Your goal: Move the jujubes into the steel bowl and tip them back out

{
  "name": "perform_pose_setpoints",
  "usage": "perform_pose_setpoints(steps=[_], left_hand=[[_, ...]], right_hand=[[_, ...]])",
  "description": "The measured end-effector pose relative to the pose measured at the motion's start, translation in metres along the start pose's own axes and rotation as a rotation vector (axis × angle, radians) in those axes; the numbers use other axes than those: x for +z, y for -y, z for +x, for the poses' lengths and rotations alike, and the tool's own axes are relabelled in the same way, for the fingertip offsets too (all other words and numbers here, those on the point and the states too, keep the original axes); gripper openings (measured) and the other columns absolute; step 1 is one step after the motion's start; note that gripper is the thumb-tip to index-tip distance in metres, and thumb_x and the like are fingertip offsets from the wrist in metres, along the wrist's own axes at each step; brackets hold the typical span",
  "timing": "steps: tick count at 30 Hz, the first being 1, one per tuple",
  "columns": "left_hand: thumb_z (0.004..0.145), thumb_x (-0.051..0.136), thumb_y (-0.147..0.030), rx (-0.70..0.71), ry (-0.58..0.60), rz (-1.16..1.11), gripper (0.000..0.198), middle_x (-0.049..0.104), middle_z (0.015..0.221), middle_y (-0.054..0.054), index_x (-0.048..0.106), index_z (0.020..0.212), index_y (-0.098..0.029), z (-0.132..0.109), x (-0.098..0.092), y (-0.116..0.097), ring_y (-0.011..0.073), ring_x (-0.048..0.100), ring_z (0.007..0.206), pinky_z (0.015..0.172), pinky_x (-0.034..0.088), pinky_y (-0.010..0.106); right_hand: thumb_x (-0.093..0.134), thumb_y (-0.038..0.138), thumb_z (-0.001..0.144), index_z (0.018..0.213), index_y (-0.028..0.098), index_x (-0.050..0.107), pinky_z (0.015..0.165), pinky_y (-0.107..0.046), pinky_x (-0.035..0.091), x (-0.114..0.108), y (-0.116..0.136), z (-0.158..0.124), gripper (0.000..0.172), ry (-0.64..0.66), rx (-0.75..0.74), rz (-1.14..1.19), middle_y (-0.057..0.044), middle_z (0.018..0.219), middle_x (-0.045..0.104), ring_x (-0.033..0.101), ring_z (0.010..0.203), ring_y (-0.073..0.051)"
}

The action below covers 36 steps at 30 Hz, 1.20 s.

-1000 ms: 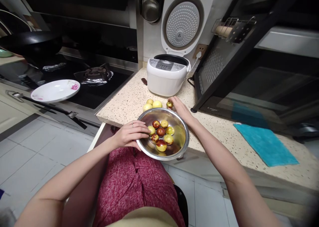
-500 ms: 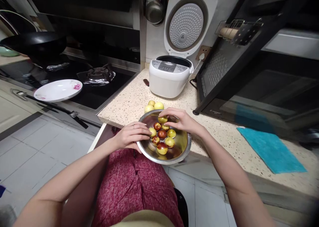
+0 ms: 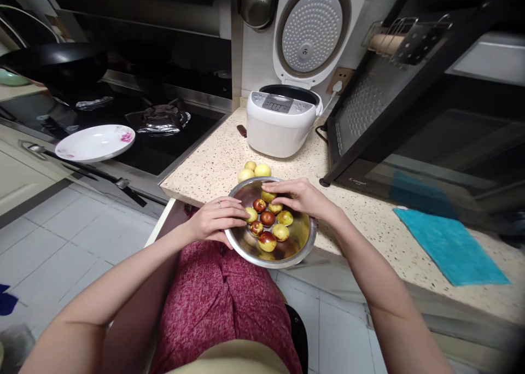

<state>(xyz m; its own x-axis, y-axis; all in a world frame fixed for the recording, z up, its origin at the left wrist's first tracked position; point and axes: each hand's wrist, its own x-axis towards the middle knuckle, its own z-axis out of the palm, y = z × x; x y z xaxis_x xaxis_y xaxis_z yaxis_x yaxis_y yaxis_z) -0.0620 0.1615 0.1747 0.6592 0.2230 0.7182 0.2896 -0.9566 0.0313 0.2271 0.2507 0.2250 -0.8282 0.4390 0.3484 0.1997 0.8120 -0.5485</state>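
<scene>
A stainless steel bowl (image 3: 302, 240) rests at the counter's front edge above my lap, with several yellow and red-brown jujubes (image 3: 268, 218) inside. My left hand (image 3: 215, 220) is closed over the bowl's left rim, thumb below it on the outside. Its fingertips reach in and touch a pale yellow jujube (image 3: 251, 215). At the bowl's far right side, the thumb and fingers of my right hand (image 3: 305, 198) curl around a yellow-green jujube (image 3: 268, 197), partly hidden by the fingers. Just behind the bowl, three pale jujubes (image 3: 262, 170) lie on the counter.
Beyond the bowl stands a white rice cooker (image 3: 279, 125) with its lid raised. A black oven (image 3: 410, 144) and a teal cloth (image 3: 451, 245) are on the right. To the left, a white plate (image 3: 95, 143) overhangs the stove edge near a black wok (image 3: 57, 62).
The view has shifted slightly. Both hands keep nearly the same positions at the bowl, and the jujubes lie as before.
</scene>
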Motion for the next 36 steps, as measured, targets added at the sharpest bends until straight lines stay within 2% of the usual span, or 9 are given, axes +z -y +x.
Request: perform_pose_setpoints(steps=[5,10,14,20,22,26,28,30,36], left_hand=[[0.106,0.053,-0.046,0.007,-0.002,0.003,0.038,0.080,0.114,0.012,0.070,0.119,-0.015,0.001,0.001,0.000,0.0210,0.076,0.112,0.103,0.061,0.041],[0.106,0.052,-0.044,0.011,0.003,-0.006,0.039,0.079,0.118,0.012,0.067,0.128,-0.015,0.000,0.002,0.001,0.0206,0.074,0.116,0.105,0.060,0.041],[0.106,0.053,-0.045,0.004,0.005,-0.010,0.040,0.079,0.119,0.012,0.066,0.130,-0.016,-0.002,0.002,0.001,0.0207,0.075,0.115,0.105,0.060,0.041],[0.105,0.055,-0.044,0.005,0.008,-0.018,0.040,0.079,0.120,0.013,0.067,0.127,-0.014,-0.003,0.003,0.001,0.0216,0.074,0.116,0.106,0.059,0.042],[0.105,0.055,-0.044,0.000,0.006,-0.013,0.039,0.079,0.120,0.012,0.067,0.129,-0.015,-0.004,0.005,0.002,0.0210,0.074,0.117,0.107,0.059,0.042],[0.105,0.055,-0.046,-0.010,-0.026,-0.020,0.040,0.078,0.122,0.011,0.066,0.131,-0.017,-0.008,0.009,0.002,0.0209,0.073,0.119,0.108,0.058,0.042],[0.104,0.057,-0.046,-0.010,-0.027,-0.025,0.040,0.078,0.122,0.012,0.067,0.129,-0.016,-0.008,0.010,0.002,0.0213,0.073,0.120,0.108,0.058,0.042],[0.103,0.059,-0.045,-0.010,-0.019,-0.032,0.041,0.078,0.122,0.013,0.067,0.129,-0.014,-0.007,0.009,0.001,0.0214,0.073,0.120,0.109,0.058,0.043],[0.102,0.060,-0.046,-0.007,-0.028,-0.037,0.041,0.078,0.119,0.014,0.069,0.125,-0.013,-0.001,0.006,-0.001,0.0216,0.074,0.116,0.106,0.060,0.043]], right_hand=[[0.077,0.012,0.090,0.127,0.027,0.075,0.110,-0.043,0.057,-0.001,0.000,0.000,0.040,0.042,0.004,-0.007,-0.006,0.128,0.074,0.070,0.123,-0.025],[0.069,0.010,0.094,0.117,0.028,0.080,0.104,-0.038,0.061,0.000,-0.001,-0.001,0.032,0.088,0.057,0.007,-0.004,0.120,0.078,0.075,0.114,-0.022],[0.070,0.012,0.093,0.115,0.028,0.081,0.103,-0.038,0.060,0.000,-0.002,-0.001,0.029,0.077,0.054,0.026,-0.004,0.118,0.079,0.076,0.112,-0.022],[0.072,0.018,0.093,0.108,0.027,0.083,0.090,-0.035,0.064,0.001,-0.004,-0.003,0.021,0.048,0.020,0.041,-0.004,0.106,0.082,0.079,0.096,-0.020],[0.071,0.021,0.094,0.106,0.028,0.083,0.089,-0.036,0.064,0.002,-0.004,-0.002,0.019,-0.008,0.002,0.059,-0.003,0.104,0.083,0.079,0.095,-0.020],[0.071,0.026,0.094,0.102,0.026,0.084,0.093,-0.038,0.063,-0.001,-0.010,0.006,0.015,-0.257,0.010,0.065,-0.005,0.104,0.082,0.078,0.098,-0.022],[0.070,0.028,0.095,0.100,0.024,0.084,0.092,-0.037,0.062,-0.007,-0.017,0.016,0.015,-0.336,0.025,0.024,-0.007,0.103,0.082,0.078,0.098,-0.023],[0.068,0.028,0.096,0.100,0.022,0.084,0.092,-0.037,0.061,-0.014,-0.024,0.030,0.017,-0.315,0.030,-0.034,-0.008,0.103,0.082,0.077,0.098,-0.024],[0.065,0.028,0.097,0.111,0.020,0.080,0.097,-0.040,0.057,-0.024,-0.042,0.082,0.022,-0.037,0.033,-0.142,-0.010,0.115,0.079,0.074,0.106,-0.027]])
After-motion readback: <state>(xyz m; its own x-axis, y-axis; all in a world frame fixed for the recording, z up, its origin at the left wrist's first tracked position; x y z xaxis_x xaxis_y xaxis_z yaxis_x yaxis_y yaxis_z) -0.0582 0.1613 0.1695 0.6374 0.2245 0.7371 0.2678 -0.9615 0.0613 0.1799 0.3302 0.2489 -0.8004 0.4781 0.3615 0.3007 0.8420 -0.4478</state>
